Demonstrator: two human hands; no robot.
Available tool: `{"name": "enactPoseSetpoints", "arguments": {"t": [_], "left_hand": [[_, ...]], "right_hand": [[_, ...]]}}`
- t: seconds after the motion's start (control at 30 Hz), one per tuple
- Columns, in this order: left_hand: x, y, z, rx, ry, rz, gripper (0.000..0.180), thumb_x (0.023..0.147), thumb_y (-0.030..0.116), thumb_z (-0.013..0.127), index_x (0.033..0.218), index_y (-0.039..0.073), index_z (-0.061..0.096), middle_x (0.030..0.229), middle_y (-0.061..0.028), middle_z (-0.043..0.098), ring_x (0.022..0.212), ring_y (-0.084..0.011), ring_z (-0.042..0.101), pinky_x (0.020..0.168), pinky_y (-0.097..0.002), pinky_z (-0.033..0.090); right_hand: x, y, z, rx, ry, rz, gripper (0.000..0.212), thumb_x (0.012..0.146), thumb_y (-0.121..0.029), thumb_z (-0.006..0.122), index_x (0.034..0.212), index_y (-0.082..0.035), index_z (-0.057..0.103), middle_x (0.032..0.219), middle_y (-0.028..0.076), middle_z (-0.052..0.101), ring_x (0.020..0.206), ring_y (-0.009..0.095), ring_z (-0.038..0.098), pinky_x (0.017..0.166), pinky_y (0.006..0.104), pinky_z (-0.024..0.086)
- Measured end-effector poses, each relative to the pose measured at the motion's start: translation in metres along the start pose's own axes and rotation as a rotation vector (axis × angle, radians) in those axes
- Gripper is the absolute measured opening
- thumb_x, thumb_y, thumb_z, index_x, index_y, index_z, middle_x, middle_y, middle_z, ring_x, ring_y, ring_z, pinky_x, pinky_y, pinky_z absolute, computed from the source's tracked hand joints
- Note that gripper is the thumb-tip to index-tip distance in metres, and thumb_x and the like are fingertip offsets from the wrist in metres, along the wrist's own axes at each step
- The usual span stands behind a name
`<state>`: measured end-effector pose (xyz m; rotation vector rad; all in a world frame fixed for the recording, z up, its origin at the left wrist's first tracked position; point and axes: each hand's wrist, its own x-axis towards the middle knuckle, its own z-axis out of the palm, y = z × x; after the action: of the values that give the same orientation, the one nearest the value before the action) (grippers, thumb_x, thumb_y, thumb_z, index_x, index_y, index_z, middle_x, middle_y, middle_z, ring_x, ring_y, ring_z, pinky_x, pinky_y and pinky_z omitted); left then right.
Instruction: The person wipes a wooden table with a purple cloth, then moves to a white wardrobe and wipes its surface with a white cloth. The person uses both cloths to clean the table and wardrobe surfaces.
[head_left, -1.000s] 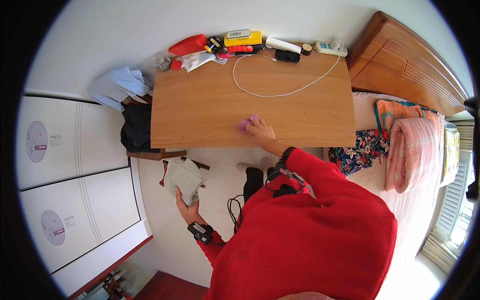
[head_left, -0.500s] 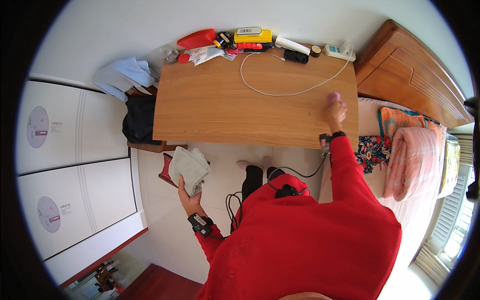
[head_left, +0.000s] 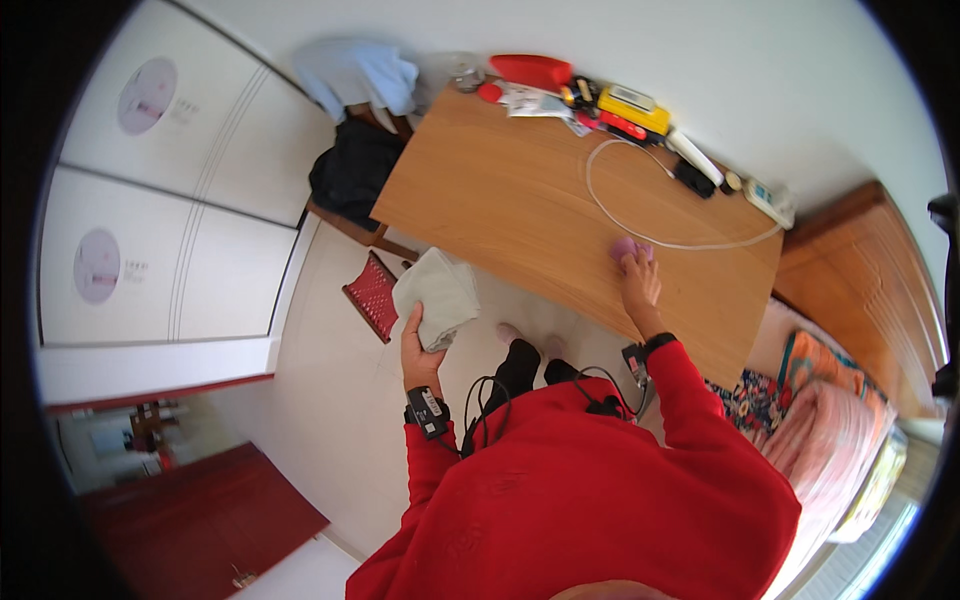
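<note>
My left hand holds 1 folded pale cloth pinched at its lower end, in the air off the near edge of the wooden desk. Farther right, my right hand is closed over 1 small pink-purple wad on the desk, just beside the looped white cable.

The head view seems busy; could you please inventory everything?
Rectangular wooden table: 1, brown, centre
Small bunched cloth: 1, purple, on table
Folded cloth: 1, pale grey, in left hand
Looped cable: 1, white, on table
Small articles: several, mixed, table's back edge
Draped garments: 2, blue and black, upper left
Latticed item: 1, red, floor
Oval-printed panels: 2, white, left
Wooden headboard: 1, brown, right
Folded bedding: several, pink and orange, right
Door: 1, dark red, lower left
Left hand: 1, red-sleeved, lower centre
Right hand: 1, red-sleeved, on small bunched cloth
</note>
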<state>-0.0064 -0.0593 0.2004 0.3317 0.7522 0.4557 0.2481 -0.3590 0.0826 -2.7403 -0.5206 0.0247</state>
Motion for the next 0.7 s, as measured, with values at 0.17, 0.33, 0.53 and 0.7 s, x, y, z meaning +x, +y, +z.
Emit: {"name": "enactPoseSetpoints", "arguments": {"t": [0.17, 0.33, 0.53, 0.7], "left_hand": [[-0.003, 0.000, -0.006, -0.037, 0.081, 0.029, 0.044, 0.086, 0.014, 0.065, 0.126, 0.004, 0.050, 0.121, -0.0134, 0.059, 0.109, -0.0324, 0.059, 0.090, -0.0489, 0.050], [0.001, -0.003, -0.015, -0.077, 0.073, 0.045, 0.047, 0.086, 0.015, 0.066, 0.128, 0.006, 0.048, 0.123, -0.0132, 0.058, 0.109, -0.0331, 0.058, 0.089, -0.0510, 0.050], [0.004, -0.008, -0.012, -0.107, -0.009, 0.074, 0.046, 0.086, 0.011, 0.065, 0.128, 0.004, 0.048, 0.120, -0.0130, 0.059, 0.108, -0.0316, 0.059, 0.089, -0.0510, 0.050], [-0.001, -0.002, -0.009, -0.148, 0.003, 0.111, 0.044, 0.086, 0.012, 0.065, 0.126, 0.004, 0.049, 0.118, -0.0125, 0.060, 0.106, -0.0291, 0.060, 0.089, -0.0462, 0.051]], "right_hand": [[0.013, -0.007, 0.011, -0.073, 0.022, 0.015, 0.013, 0.085, -0.011, 0.052, 0.098, -0.013, 0.054, 0.118, 0.011, 0.048, 0.107, 0.037, 0.049, 0.074, 0.0474, 0.053], [0.027, -0.006, 0.017, -0.112, -0.028, 0.040, 0.014, 0.086, -0.011, 0.053, 0.100, -0.012, 0.054, 0.118, 0.014, 0.047, 0.109, 0.038, 0.049, 0.072, 0.0465, 0.054], [0.024, -0.004, 0.017, -0.120, -0.025, -0.027, 0.017, 0.086, -0.011, 0.054, 0.102, -0.010, 0.054, 0.122, 0.015, 0.046, 0.110, 0.039, 0.048, 0.075, 0.0470, 0.054], [0.034, -0.002, 0.022, -0.162, -0.095, 0.028, 0.019, 0.085, -0.010, 0.055, 0.104, -0.009, 0.054, 0.125, 0.016, 0.044, 0.110, 0.040, 0.049, 0.079, 0.0481, 0.053]]}}
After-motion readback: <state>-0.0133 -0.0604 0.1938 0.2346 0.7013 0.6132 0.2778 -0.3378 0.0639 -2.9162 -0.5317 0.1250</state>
